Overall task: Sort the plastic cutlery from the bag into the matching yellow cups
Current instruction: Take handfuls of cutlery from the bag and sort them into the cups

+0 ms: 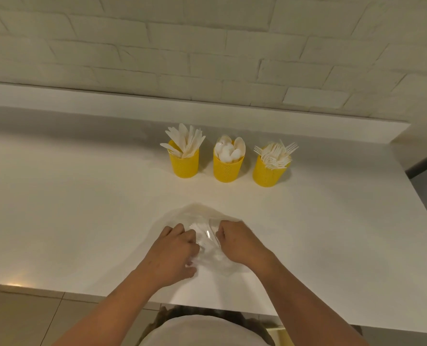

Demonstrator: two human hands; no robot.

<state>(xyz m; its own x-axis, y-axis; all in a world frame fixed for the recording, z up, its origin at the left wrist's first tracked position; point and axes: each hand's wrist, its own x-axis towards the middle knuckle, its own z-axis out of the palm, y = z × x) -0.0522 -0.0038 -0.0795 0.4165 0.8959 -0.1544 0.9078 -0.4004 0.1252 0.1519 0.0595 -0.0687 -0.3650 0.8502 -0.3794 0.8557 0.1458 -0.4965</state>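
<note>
Clear glossy plastic bag [202,221], perforated cups [184,165], smooth matt counter [82,208].

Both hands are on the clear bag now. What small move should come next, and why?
Probably pull the clear plastic bag open at its mouth: the left hand and the right hand both grip it, and the white plastic cutlery lies inside.

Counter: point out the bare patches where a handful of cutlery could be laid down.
Bare counter lies left of the bag and knife cup, right of the fork cup, and in the strip between cups and bag. Crowded: the cup row, and the bag held by left hand and right hand.
</note>
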